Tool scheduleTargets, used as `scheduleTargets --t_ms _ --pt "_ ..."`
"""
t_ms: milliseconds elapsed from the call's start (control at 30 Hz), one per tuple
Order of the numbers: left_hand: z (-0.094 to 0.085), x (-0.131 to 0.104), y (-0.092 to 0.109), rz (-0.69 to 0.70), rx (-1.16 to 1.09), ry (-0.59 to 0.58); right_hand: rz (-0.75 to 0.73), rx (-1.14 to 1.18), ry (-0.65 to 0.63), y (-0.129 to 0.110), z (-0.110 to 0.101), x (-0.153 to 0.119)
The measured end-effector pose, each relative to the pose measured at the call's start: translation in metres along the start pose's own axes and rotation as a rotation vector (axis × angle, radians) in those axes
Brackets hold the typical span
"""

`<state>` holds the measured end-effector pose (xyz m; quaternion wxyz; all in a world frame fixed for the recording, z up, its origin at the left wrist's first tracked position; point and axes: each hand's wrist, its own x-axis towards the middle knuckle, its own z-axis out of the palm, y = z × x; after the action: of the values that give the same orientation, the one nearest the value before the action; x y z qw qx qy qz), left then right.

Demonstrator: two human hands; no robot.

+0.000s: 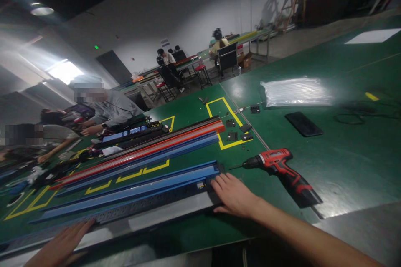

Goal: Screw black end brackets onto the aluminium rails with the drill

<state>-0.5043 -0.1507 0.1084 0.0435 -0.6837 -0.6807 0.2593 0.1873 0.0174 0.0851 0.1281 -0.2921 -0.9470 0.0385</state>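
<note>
Head view, long grey-and-black bar (169, 212) at the near edge of the table (341, 154), right hand (233, 196) grasping its end — left hand (67, 238) laid over it farther along, grip impossible to tell, blue channel (131, 192) just beyond, red-and-black drill (286, 171) to the right.

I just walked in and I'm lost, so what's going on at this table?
The person's left grip and right grip are on a long dark-and-silver bar, the right at its end. A red drill lies on the green table, untouched, near the right grip. Blue strips and an orange strip lie beyond the bar. Farther back, at left, is someone in grey.
</note>
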Motion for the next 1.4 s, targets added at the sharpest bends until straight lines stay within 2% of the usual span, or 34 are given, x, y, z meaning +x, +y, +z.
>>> scheduleTargets --t_ms 133,267,367,467,633,800,1100,1400 --pt "-0.042 0.026 -0.012 0.001 -0.045 0.021 -0.013 -0.038 0.014 0.028 -0.016 0.031" --pt "-0.084 0.061 -0.009 0.048 -0.022 0.070 -0.003 -0.105 0.037 0.051 -0.024 0.064" --pt "-0.099 0.091 -0.004 0.089 -0.040 0.130 0.012 -0.131 0.023 0.068 -0.023 0.085" --pt "-0.104 0.121 0.003 0.106 -0.053 0.169 0.023 -0.155 0.018 0.085 -0.015 0.098" --pt "-0.097 0.163 0.011 0.148 -0.102 0.140 0.052 -0.163 -0.015 0.105 0.001 0.110" --pt "-0.073 0.187 0.010 0.145 -0.127 0.127 0.052 -0.145 -0.045 0.111 0.010 0.124" --pt "-0.038 0.205 0.019 0.119 -0.137 0.059 0.034 -0.137 -0.095 0.117 0.033 0.138" --pt "-0.021 0.213 0.011 0.146 -0.169 0.016 0.055 -0.069 -0.124 0.117 0.048 0.143"
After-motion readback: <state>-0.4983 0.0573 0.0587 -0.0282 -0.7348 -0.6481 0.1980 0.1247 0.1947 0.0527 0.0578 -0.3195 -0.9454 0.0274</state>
